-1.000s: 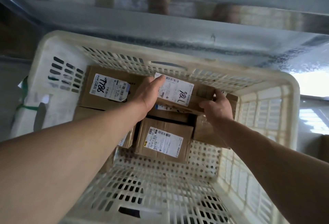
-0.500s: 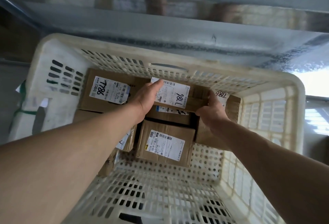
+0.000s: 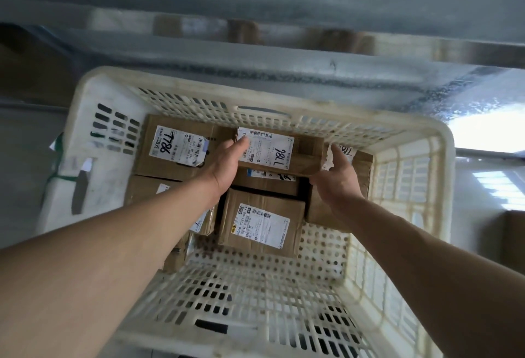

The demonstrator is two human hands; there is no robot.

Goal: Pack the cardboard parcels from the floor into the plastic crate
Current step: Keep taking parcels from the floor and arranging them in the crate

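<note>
A cream plastic crate (image 3: 443, 187) with perforated walls stands below me. Between both hands is a flat cardboard parcel (image 3: 284, 151) with a white label marked in black pen; it lies level at the far wall, on top of other parcels. My left hand (image 3: 227, 166) grips its left end, thumb on the label. At its right end my right hand (image 3: 338, 180) holds the near corner, fingers up along the side. Around it lie a labelled parcel (image 3: 176, 147) at far left, one (image 3: 261, 225) in the near middle and one (image 3: 362, 175) at right.
Another parcel (image 3: 145, 191) is partly hidden under my left forearm. The crate's near floor (image 3: 255, 286) shows bare perforated plastic. A grey wall rises beyond the crate. A brown box (image 3: 514, 239) sits outside at the right edge, and a green strap (image 3: 61, 178) at the left.
The parcel in my hands has moved toward the far wall and levelled out onto the parcels beneath. Both hands have stayed at its ends.
</note>
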